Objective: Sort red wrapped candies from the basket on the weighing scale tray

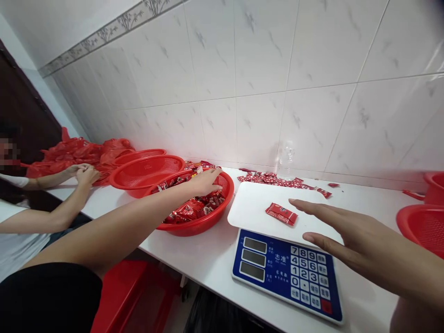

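Note:
My left hand [206, 181] reaches over a red plastic basket [197, 228] with many small red packets [194, 209] in it. Its fingers are stretched out and apart, and nothing shows in them. On the white pan [249, 203] of a blue digital scale [277, 273] lies one red packet [281, 214]. Beside that packet hovers my right hand [342, 226], thumb and fingers spread, with nothing in its grasp. The scale's displays look blank.
Loose red packets [274, 179] and a clear plastic bottle [286, 159] are by the tiled wall. Further red baskets [145, 171] stand at left, another basket [421, 226] at right. Red plastic bags [79, 152] are piled behind a co-worker [24, 222]. A red stool [121, 296] stands below.

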Action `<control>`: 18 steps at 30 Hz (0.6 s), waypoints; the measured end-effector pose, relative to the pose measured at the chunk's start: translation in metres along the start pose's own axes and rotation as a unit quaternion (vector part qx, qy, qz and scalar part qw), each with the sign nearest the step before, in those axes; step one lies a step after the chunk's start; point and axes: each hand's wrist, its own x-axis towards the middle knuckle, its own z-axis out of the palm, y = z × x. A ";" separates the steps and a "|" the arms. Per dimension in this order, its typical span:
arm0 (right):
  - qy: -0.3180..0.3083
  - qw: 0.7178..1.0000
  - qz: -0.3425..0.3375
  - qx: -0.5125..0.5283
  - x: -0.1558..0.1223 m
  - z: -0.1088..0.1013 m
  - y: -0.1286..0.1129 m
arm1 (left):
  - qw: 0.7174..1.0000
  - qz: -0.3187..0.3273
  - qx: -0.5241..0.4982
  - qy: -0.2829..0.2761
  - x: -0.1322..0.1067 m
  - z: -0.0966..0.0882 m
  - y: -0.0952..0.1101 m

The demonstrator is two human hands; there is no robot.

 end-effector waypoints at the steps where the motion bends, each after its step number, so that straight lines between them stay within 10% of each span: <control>1: -0.001 1.000 -0.002 0.000 0.001 0.000 0.000 | 0.999 -0.033 0.010 -0.032 -0.003 0.002 -0.005; 7: -0.009 1.000 -0.013 0.003 0.002 0.000 -0.003 | 0.973 -0.071 0.035 -0.215 -0.021 0.018 -0.010; 18: -0.031 0.999 -0.012 0.004 0.003 0.000 -0.005 | 0.992 -0.048 -0.036 -0.109 -0.015 0.025 -0.037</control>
